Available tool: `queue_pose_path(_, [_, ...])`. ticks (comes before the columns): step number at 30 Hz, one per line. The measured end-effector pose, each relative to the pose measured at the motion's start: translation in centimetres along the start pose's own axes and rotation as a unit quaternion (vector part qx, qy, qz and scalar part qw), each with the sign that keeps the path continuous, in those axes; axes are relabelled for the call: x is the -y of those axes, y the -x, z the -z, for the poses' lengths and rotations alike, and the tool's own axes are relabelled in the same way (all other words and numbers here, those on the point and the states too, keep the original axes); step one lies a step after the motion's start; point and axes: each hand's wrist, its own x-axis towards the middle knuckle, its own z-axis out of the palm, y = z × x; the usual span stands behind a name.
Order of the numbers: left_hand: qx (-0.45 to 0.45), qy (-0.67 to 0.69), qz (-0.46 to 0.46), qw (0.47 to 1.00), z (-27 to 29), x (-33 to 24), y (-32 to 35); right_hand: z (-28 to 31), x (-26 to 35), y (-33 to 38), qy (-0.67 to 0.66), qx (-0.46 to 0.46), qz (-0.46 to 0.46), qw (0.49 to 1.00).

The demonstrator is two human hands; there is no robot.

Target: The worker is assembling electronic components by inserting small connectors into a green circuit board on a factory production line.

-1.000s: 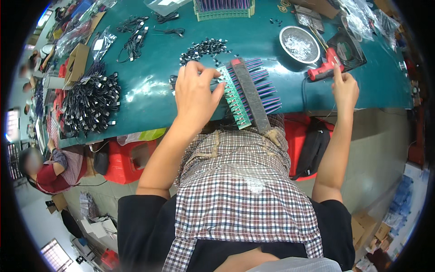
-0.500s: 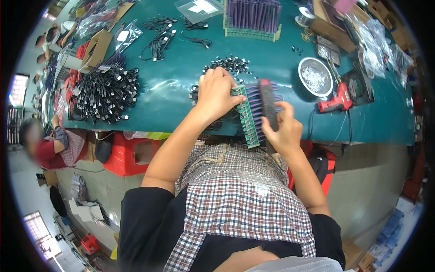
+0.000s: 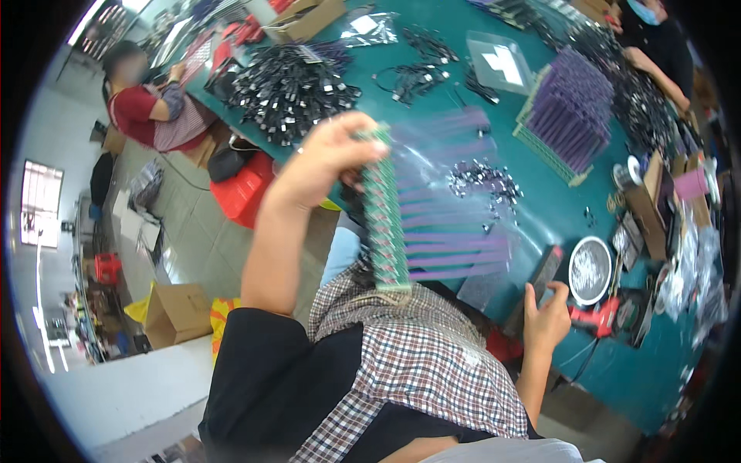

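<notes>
My left hand (image 3: pixel 328 158) grips the upper end of a long green circuit board strip (image 3: pixel 386 224), raised in front of the apron. Purple wires (image 3: pixel 455 243) fan out from its right side, smeared by motion. My right hand (image 3: pixel 548 316) is at the table's near edge, thumb and fingers apart. Beside the thumb lies a dark bar with a red end (image 3: pixel 546 266); the hand does not wrap round it, though light contact is hard to rule out. Small black and white pieces (image 3: pixel 486 184) are heaped on the table beyond the wires.
A stack of purple-wired boards (image 3: pixel 567 112) stands farther back. Black cables (image 3: pixel 289 89) are piled at the left. To the right are a metal bowl (image 3: pixel 590 270) of white bits and a red soldering gun (image 3: pixel 598 316). Co-workers sit at left (image 3: pixel 143 104) and far right (image 3: pixel 660 46).
The view has swung round. My left hand has lifted the board strip leftward, its wires trailing. My right hand has moved away from the strip, down to the right, and loosened from the dark bar.
</notes>
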Motion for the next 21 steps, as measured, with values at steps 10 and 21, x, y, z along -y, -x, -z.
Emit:
queue_pose_path(10, [-0.314,-0.216,-0.084,0.921,18.8,-12.5,-5.4,2.8,8.1,-7.6,-0.3,0.035,0.122,0.946])
queue_pose_path(21, [-0.183,-0.405,0.204,0.872,25.6,1.0,-14.9,-5.7,26.3,-17.6,-0.304,0.356,0.158,0.869])
